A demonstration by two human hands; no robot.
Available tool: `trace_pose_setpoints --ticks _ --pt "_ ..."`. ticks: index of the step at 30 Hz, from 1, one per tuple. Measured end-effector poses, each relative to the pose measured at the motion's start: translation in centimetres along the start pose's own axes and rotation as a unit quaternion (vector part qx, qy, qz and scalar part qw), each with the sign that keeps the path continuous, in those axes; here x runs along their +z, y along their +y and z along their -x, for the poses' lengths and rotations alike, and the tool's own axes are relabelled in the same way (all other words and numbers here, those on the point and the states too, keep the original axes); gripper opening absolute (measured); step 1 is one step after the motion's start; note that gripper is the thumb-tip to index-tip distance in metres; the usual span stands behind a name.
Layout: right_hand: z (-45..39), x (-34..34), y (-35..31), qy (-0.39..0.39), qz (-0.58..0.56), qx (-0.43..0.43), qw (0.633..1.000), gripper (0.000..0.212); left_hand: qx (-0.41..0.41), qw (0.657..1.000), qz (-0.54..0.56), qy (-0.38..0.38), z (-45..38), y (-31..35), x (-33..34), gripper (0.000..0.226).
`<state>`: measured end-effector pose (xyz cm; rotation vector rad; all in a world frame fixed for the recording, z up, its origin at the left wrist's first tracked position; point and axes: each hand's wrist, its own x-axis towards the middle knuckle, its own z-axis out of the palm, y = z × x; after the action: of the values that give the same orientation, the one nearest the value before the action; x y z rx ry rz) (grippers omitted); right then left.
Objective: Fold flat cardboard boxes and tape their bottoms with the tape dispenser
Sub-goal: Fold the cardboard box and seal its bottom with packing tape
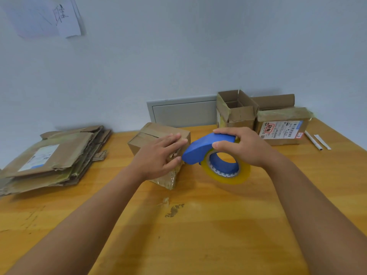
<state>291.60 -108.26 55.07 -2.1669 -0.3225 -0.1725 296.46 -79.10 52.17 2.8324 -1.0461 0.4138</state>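
I am looking at a plain pale blue-grey painted wall [198, 46] that fills the upper half of my view. A white sheet of paper with dark handwriting [59, 18] hangs on it at the top left, its lower corner curling away. Low on the wall, just above the worktop's far edge, sits a rectangular light grey panel with a raised frame [182, 113]. The glossy honey-coloured wooden worktop [198, 235] spreads across the lower half, with a scuffed dark patch [174, 210] near its middle. The light is soft and even.
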Motion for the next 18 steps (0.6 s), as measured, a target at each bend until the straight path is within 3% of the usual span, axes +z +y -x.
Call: trace_pose_setpoints --ticks 5,10,14,18 --pt "-1.4 1.2 1.2 -0.066 0.125 0.042 0.989 0.051 -0.012 1.000 0.010 0.000 0.0 -0.1 -0.1 0.055" --pt "0.2 1.9 3.2 0.074 0.011 0.079 0.994 0.037 -0.016 0.999 0.041 0.020 0.1 -0.3 -0.3 0.051" --pt "0.2 4.2 2.7 0.172 0.010 0.080 0.982 0.048 -0.078 0.987 0.111 0.082 -0.6 0.5 -0.4 0.040" --pt "0.1 7.0 1.8 0.249 0.026 0.084 0.964 0.058 -0.118 0.980 0.089 0.134 -1.3 1.5 0.5 0.021"
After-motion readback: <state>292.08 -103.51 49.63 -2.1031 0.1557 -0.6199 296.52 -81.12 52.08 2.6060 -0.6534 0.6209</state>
